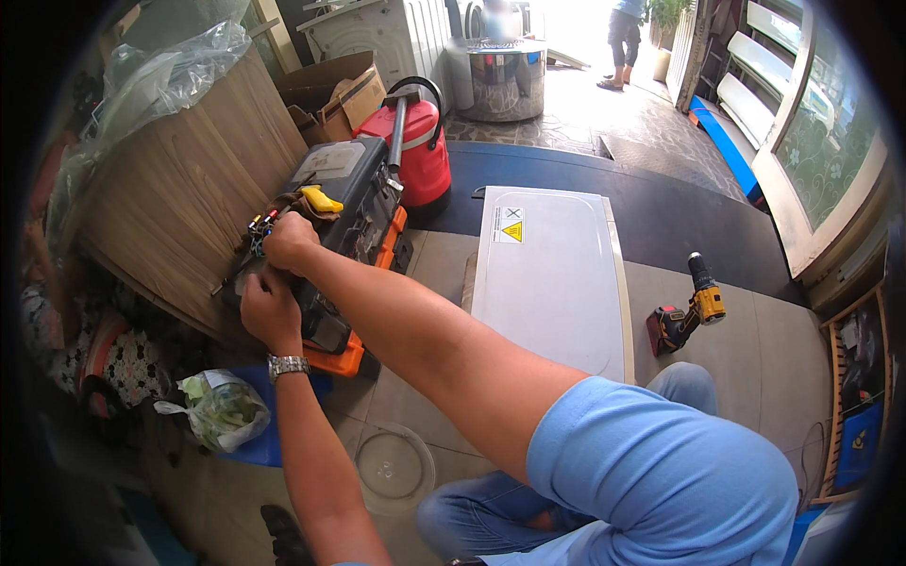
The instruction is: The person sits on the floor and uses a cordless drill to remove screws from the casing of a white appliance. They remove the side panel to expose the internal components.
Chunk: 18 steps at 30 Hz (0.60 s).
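Both my arms reach left to a black and orange toolbox (pixel 363 222). My right hand (pixel 291 242) is closed above the near end of its lid, beside several small tools (pixel 260 229) with red, yellow and white ends. Just below it, my left hand (pixel 271 309), with a metal watch on the wrist, has its fingers curled in. What either hand grips is hidden by the fingers. Beyond them a brown tool pouch (pixel 293 203) and a yellow-handled tool (pixel 322 199) lie on the lid. A white appliance casing (pixel 547 283) with a warning label stands in front of me.
A yellow-black cordless drill (pixel 692 307) stands right of the casing. A round glass plate (pixel 394 464) lies on the floor near my legs. Left are bagged greens (pixel 222 410) and a wood panel (pixel 189 170). Behind stand a red jug (pixel 425 160) and metal drum (pixel 507 80); a person (pixel 623 38) is outside.
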### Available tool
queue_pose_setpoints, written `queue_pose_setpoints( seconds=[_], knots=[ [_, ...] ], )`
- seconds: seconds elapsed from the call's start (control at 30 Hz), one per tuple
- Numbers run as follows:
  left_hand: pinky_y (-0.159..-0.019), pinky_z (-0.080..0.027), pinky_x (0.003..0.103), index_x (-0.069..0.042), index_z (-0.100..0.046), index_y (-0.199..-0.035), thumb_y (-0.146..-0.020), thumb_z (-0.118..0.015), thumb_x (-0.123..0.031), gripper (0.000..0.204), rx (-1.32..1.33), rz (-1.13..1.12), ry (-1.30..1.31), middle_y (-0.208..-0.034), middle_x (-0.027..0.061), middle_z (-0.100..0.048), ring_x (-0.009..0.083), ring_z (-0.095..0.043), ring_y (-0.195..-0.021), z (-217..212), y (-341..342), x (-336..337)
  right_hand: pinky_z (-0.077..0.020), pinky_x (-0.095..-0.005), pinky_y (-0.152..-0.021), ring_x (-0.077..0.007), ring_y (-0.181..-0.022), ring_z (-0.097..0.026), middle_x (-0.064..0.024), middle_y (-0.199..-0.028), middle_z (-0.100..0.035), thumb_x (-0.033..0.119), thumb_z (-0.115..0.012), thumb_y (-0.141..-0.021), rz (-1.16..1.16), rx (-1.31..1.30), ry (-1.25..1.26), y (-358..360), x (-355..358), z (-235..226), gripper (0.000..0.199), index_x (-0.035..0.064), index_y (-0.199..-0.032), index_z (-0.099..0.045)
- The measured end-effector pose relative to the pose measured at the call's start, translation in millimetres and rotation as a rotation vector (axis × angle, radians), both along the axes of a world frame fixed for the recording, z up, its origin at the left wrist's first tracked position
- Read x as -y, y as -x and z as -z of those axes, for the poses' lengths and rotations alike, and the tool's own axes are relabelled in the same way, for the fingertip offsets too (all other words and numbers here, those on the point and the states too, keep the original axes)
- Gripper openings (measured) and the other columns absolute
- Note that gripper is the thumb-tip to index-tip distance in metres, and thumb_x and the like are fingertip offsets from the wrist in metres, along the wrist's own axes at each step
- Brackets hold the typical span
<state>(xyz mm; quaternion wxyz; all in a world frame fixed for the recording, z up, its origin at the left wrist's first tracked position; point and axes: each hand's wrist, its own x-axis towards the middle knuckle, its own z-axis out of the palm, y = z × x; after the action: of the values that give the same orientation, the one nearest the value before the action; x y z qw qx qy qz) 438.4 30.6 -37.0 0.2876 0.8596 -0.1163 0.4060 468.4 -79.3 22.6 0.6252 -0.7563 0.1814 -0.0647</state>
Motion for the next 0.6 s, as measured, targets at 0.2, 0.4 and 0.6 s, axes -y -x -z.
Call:
queue_pose_setpoints(
  seconds=[0.2, 0.4, 0.6],
  knots=[
    [-0.063, -0.049, 0.051, -0.006, -0.057, -0.091, -0.1, -0.054, -0.036, 0.032, 0.092, -0.078, 0.145, -0.084, 0.0175, -0.069, 0.0424, -0.066, -0.079, 6, 20, 13, -0.0566, -0.0385, -0.081, -0.0299, -0.093, -0.072, -0.0176, -0.097, -0.073, 0.027, -0.077, -0.078, -0.042, 0.1, 0.238, -12, 2, 19, 0.032, -0.0012, -0.094, -0.073],
    [-0.062, -0.049, 0.051, -0.007, -0.056, -0.094, -0.101, -0.054, -0.036, 0.029, 0.1, -0.094, 0.135, -0.086, 0.0172, -0.069, 0.0415, -0.067, -0.077, 12, 13, 1, -0.0563, -0.039, -0.078, -0.0314, -0.087, -0.071, -0.0175, -0.09, -0.072, 0.033, -0.078, -0.076, -0.119, 0.297, 0.38, 3, -6, 33, 0.039, -0.0009, -0.096, -0.073],
    [-0.06, -0.05, 0.048, -0.009, -0.057, -0.093, -0.099, -0.057, -0.033, 0.024, 0.088, -0.011, 0.126, -0.081, 0.0145, -0.067, 0.0381, -0.066, -0.072, 24, 1, 5, -0.0559, -0.0387, -0.085, -0.0326, -0.098, -0.069, -0.0221, -0.111, -0.067, 0.023, -0.076, -0.076, -0.182, 0.583, 0.321, 47, 15, 59, 0.049, 0.0015, -0.119, -0.068]
  ],
)
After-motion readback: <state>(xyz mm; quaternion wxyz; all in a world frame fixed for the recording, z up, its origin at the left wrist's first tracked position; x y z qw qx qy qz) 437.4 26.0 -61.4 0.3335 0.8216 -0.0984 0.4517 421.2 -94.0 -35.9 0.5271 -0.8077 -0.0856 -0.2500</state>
